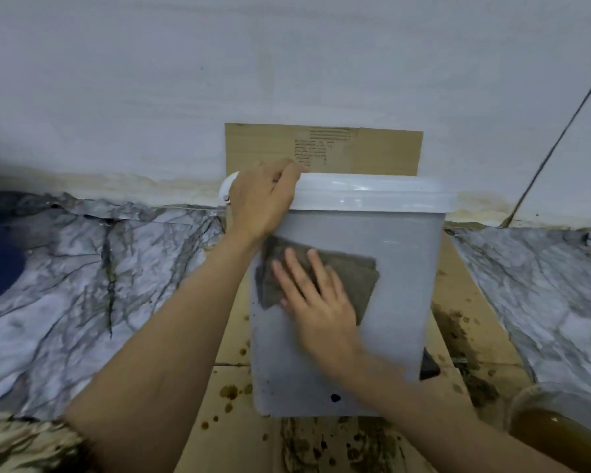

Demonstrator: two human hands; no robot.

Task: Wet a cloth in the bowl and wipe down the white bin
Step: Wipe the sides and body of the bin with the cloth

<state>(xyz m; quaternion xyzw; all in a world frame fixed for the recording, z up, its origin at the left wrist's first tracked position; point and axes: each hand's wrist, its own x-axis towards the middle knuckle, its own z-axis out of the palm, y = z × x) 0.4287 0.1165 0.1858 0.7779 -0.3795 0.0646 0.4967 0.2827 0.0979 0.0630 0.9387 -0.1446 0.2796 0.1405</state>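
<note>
1. Nearest, at the right corner, one clear round bowl of murky brown water point(560, 435) sits on the stained, flattened brown cardboard point(239, 435) that covers the floor; a patterned sleeve shows at the near left.
2. One white rectangular plastic bin with a lid point(400, 285) stands upright on that cardboard, in the middle of the view, its front face towards the person.
3. The right hand point(316, 295) lies flat with its fingers spread, pressing one grey-brown folded cloth point(352, 271) against the upper front of the bin. The hand is blurred, so its exact finger positions are hard to read.
4. The cloth is soft and probably wet, so it should cling and slide easily under a flat palm. The bin's plastic looks smooth, light and likely slippery when damp; it may skid or tip under pressure, so the lid rim is the sensible place to steady it.
5. Farther back, the left hand point(261, 199) curls over the bin's far-left lid corner, gripping it.
6. Behind, one more cardboard sheet point(372, 151) leans on the pale wall.
</note>
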